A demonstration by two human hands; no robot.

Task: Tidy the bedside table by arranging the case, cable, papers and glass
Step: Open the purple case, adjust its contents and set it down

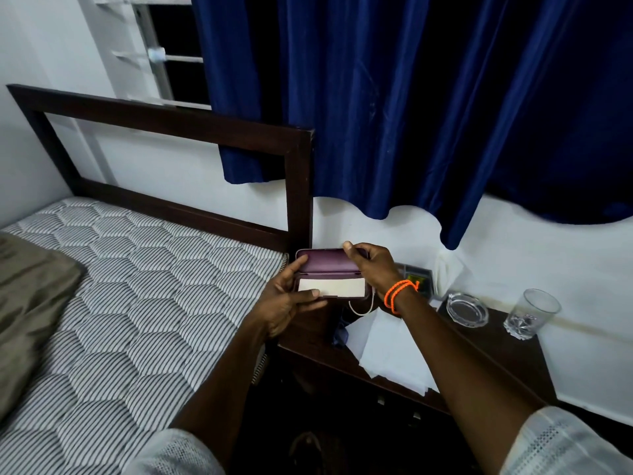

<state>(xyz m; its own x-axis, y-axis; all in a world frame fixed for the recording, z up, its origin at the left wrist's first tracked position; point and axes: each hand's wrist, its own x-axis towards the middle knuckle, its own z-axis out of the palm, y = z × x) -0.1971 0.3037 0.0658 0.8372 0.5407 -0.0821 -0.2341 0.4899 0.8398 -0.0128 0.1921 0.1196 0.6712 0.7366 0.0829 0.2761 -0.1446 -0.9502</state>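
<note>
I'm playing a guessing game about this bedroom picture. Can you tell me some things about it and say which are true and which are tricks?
1. The case is open, held by both the left hand and the right hand. True.
2. The drinking glass lies tipped over on the bed. False: it stands upright on the bedside table.
3. White papers lie on the table. True.
4. The curtain is red. False: it is dark blue.
5. An orange band is on the right wrist. True.
</note>
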